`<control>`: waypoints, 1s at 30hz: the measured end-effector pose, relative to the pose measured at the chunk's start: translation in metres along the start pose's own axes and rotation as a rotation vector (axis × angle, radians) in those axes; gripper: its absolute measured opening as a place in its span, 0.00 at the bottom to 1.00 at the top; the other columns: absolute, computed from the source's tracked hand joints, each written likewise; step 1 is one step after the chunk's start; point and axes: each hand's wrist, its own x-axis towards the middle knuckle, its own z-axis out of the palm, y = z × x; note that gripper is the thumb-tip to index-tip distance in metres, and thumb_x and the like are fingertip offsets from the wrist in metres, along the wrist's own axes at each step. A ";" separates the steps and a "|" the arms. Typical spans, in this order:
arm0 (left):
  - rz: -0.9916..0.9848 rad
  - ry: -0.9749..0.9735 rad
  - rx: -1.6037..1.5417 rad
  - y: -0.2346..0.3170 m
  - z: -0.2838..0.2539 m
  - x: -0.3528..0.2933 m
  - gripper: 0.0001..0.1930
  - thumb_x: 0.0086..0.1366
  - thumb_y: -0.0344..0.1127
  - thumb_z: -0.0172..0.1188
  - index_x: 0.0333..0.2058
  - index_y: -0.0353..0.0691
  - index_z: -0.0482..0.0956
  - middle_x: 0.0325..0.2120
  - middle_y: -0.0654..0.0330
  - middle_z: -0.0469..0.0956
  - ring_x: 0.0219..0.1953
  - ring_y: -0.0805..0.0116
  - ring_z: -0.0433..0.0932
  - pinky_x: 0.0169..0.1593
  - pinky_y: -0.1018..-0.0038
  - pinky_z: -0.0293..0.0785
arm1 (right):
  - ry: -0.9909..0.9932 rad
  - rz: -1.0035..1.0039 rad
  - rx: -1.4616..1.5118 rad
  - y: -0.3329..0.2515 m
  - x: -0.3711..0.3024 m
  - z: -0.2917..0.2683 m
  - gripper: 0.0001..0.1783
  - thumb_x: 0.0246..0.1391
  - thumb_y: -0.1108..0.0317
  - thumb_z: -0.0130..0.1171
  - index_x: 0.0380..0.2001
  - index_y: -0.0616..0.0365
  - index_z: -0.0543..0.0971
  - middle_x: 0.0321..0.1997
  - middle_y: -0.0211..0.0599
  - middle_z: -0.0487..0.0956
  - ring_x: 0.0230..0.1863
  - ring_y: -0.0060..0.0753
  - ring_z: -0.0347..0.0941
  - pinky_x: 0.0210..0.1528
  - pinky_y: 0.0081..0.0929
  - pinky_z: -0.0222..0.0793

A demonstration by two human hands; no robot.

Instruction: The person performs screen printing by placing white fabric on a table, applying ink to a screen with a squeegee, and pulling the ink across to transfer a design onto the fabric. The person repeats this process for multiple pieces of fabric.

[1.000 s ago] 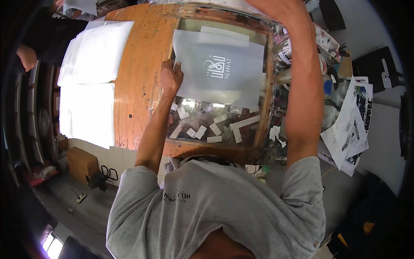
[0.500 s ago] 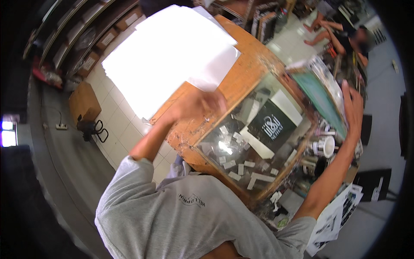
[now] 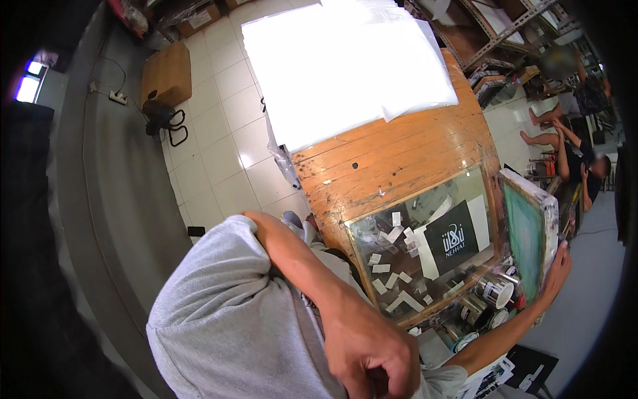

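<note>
My right hand (image 3: 555, 271) grips the outer edge of a screen-printing frame (image 3: 526, 234) with green mesh, which stands tilted up at the right side of the glass panel (image 3: 425, 256). A black sheet with a white logo (image 3: 453, 241) and several white tape strips (image 3: 392, 266) lie on the glass. My left hand (image 3: 372, 354) is raised close to the camera, fingers curled in, with nothing visible in it. It is away from the wooden table (image 3: 392, 159).
A stack of white sheets in plastic (image 3: 345, 63) covers the table's far end. Ink cans (image 3: 493, 291) stand beside the frame. A cardboard box (image 3: 166, 73) and a power strip (image 3: 118, 97) are on the tiled floor at left. People (image 3: 573, 156) sit at the right.
My left hand left the table edge and came up near the camera. The view swung left. My right hand still holds the raised frame.
</note>
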 end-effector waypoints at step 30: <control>-1.818 1.325 1.972 0.320 -0.461 -0.366 0.40 0.43 0.46 0.68 0.58 0.42 0.74 0.56 0.52 0.74 0.63 0.53 0.67 0.63 0.51 0.62 | 0.417 0.047 -0.250 0.013 -0.037 0.024 0.37 0.71 0.39 0.44 0.40 0.73 0.73 0.36 0.49 0.74 0.39 0.41 0.68 0.46 0.37 0.64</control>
